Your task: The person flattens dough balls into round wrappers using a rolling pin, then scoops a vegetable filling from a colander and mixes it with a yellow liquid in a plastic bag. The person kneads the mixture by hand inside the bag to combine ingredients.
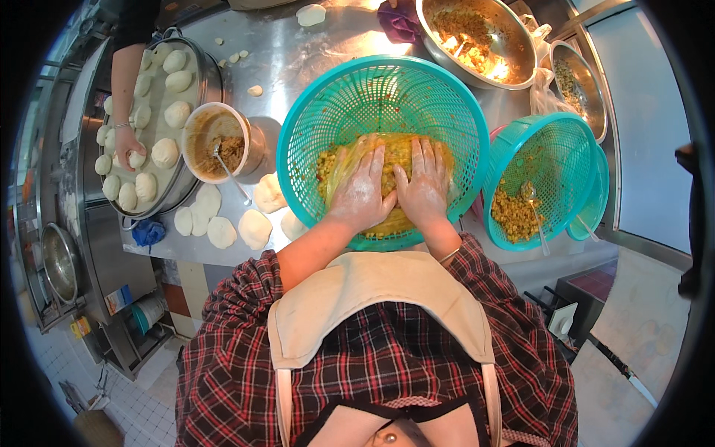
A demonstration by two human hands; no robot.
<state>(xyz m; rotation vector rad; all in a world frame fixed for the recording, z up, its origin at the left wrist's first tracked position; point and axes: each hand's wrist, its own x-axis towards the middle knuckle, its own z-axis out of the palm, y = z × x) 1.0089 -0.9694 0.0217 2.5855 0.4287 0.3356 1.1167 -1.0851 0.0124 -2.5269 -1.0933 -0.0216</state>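
Observation:
Both flour-dusted hands lie flat inside a large teal plastic colander basket (385,64). My left hand (360,193) and my right hand (423,193) rest palms down, side by side, on a yellowish clear plastic bag or sheet (346,162). Under and around the plastic is a chopped yellow filling (324,173), partly covered by it and by my hands. Neither hand grips anything. The thumbs point toward each other, near the middle of the plastic.
To the left stand a tub of brown filling (215,142) with a spoon and a steamer tray of buns (184,114), where another person's hand (129,148) reaches in. Dough rounds (255,229) lie nearby. A second teal basket (539,173) and a steel bowl (477,39) stand right.

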